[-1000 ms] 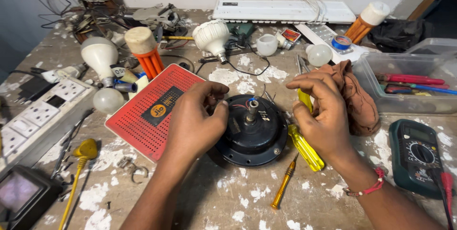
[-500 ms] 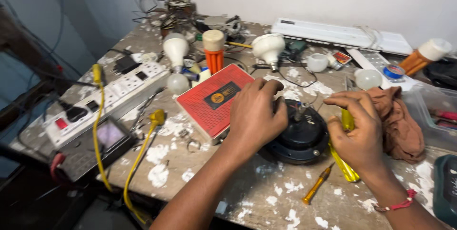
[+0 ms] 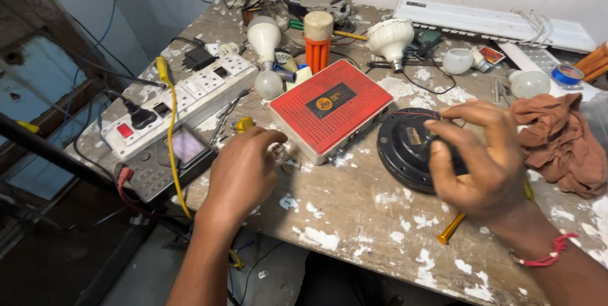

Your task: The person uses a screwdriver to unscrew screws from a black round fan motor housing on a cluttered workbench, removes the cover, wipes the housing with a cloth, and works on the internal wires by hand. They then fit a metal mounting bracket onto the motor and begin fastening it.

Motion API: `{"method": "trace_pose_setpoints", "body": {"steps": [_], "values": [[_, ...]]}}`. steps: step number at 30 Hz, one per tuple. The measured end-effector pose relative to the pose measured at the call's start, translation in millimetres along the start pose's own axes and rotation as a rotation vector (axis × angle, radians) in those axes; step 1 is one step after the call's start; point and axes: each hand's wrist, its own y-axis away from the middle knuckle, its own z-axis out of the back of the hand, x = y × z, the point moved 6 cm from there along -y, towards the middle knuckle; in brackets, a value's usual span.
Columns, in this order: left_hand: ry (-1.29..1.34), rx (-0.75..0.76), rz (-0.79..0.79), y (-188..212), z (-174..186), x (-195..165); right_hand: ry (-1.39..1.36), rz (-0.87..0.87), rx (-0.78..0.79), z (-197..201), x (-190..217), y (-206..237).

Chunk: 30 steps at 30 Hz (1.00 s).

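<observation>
Paint-flecked and scarred, the bench (image 3: 354,211) carries a crowd of repair clutter against a pale wall; largest on it is the long white strip (image 3: 190,97) of sockets at the left edge, with a black plug seated near its red switch and a yellow lead draped across; next the red box (image 3: 329,106) with a perforated top, lying flat at centre; then the black disc (image 3: 405,148), round and domed, just right of the box and touching the bench; a brown rag (image 3: 557,141) slumps beside it.

Right hand (image 3: 481,160) lies over the disc's right half, fingers curled close about a small part at its hub, which is hidden, so what is pinched cannot be told; a yellow driver (image 3: 451,229) pokes out beneath the palm. Left hand (image 3: 244,173) rests knuckles-up near the box's lower corner, fingers bent down onto small bits (image 3: 278,151) there, whether gripping one I cannot tell.

Working well here seems to need a steady disc; it may skate on the flaky surface, and the loose parts sit near the edge.
</observation>
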Motion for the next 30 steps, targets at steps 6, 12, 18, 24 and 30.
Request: {"method": "trace_pose_setpoints", "body": {"steps": [6, 12, 18, 24, 30], "values": [[-0.004, 0.056, -0.014, 0.5, -7.6, 8.3, -0.155, 0.107, 0.022, -28.8, 43.1, -16.9], [0.451, -0.055, 0.063, 0.5, -0.7, 26.2, -0.212, 0.146, 0.059, -41.0, 57.8, -20.6], [1.399, 0.061, 0.414, 19.9, -17.0, 50.3, -0.440, 0.058, 0.265, -56.8, 73.0, -31.3], [1.796, 0.237, 0.580, 34.1, -32.1, 45.5, -0.864, -0.243, 0.412, -94.8, 83.5, -50.1], [1.410, 0.014, 0.469, 28.4, 5.7, 60.6, -1.041, -0.517, 0.504, -139.0, 83.8, -57.9]]}}
